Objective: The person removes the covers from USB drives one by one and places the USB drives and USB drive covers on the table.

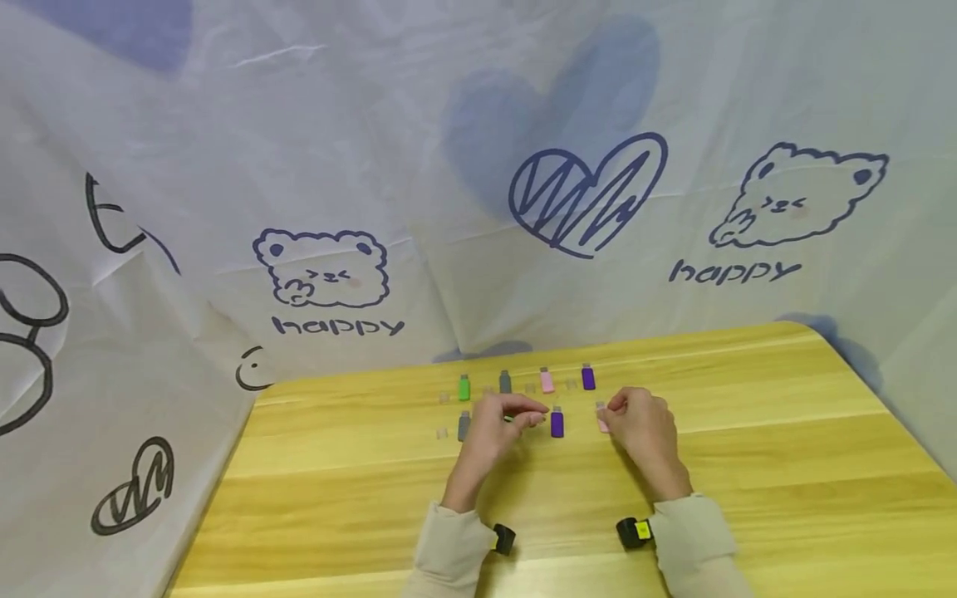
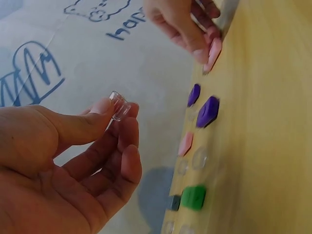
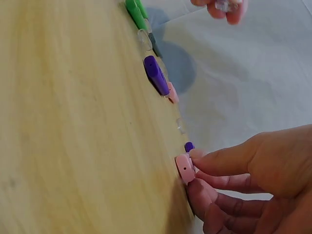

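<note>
My left hand pinches a small clear plastic cap between thumb and fingertips, raised above the table. With thumb and fingers, my right hand grips a pink USB stick at the tabletop, its metal plug pointing away from me in the head view. Between the two hands lies a purple USB stick. A grey USB stick is left of my left hand, which mostly hides a green one in the head view.
A back row holds green, grey, pink and purple USB sticks. Clear caps, such as this cap, lie beside several sticks. The wooden table ends at a printed cloth behind.
</note>
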`<state>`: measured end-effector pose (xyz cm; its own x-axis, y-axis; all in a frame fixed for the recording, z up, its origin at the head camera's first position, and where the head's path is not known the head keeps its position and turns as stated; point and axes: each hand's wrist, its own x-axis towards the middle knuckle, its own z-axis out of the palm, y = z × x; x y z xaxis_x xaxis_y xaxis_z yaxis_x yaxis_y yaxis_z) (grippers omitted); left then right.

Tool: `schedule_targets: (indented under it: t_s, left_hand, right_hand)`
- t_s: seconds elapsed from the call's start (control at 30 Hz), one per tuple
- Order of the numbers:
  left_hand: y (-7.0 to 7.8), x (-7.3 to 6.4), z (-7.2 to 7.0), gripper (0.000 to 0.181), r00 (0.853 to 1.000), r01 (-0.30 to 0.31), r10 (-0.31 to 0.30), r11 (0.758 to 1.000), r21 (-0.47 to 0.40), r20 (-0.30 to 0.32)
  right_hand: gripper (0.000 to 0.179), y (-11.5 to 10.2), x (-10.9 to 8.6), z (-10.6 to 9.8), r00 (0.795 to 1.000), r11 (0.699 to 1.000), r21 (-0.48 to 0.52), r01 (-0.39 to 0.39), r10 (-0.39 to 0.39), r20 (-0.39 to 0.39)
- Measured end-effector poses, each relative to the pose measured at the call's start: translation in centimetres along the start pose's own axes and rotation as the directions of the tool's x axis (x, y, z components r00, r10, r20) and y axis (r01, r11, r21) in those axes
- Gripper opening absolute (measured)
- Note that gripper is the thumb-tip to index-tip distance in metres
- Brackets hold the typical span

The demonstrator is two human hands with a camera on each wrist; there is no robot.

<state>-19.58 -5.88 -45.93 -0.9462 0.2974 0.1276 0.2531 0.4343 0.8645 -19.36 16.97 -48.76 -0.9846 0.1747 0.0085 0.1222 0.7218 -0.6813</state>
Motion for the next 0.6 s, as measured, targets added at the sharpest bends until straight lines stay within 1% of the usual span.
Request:
schedule_targets:
  t_s: [0.1, 0.23, 0.3, 0.37, 0.47, 0.6]
  left_hand:
    - [0.1, 0.1, 1.0, 0.010, 1.000, -0.006, 0.006, 1.000, 0.027, 0.003]
    - [0.2, 0.3, 2.3, 0.007, 1.000, -0.017, 0.016, 0.998, 0.058, 0.004]
    - [0.5, 0.8, 2.8, 0.007, 1.000, -0.019, 0.019, 0.996, 0.085, 0.005]
    - [0.8, 1.4, 3.4, 0.007, 1.000, -0.028, 0.027, 0.991, 0.129, 0.010]
    - [1.2, 2.7, 4.2, 0.008, 0.999, -0.044, 0.038, 0.974, 0.221, 0.035]
    - [1.2, 4.0, 4.9, 0.008, 0.991, -0.106, 0.071, 0.936, 0.336, 0.116]
  right_hand:
    - [0.019, 0.2, 0.0, -0.4, 1.000, 1.000, 0.012, 0.002, -0.001, -0.004]
    - [0.018, 0.7, 0.2, -1.5, 0.999, 0.999, 0.048, 0.027, -0.024, -0.045]
    - [0.017, 1.0, 0.4, -2.3, 0.997, 0.997, 0.071, 0.033, -0.029, -0.065]
    - [0.018, 1.2, 0.5, -3.0, 0.997, 0.995, 0.097, 0.031, -0.024, -0.073]
    - [0.020, 1.6, 0.6, -4.1, 0.996, 0.992, 0.123, 0.019, -0.009, -0.084]
    - [0.021, 2.4, 0.4, -5.1, 0.994, 0.992, 0.130, -0.008, 0.023, -0.111]
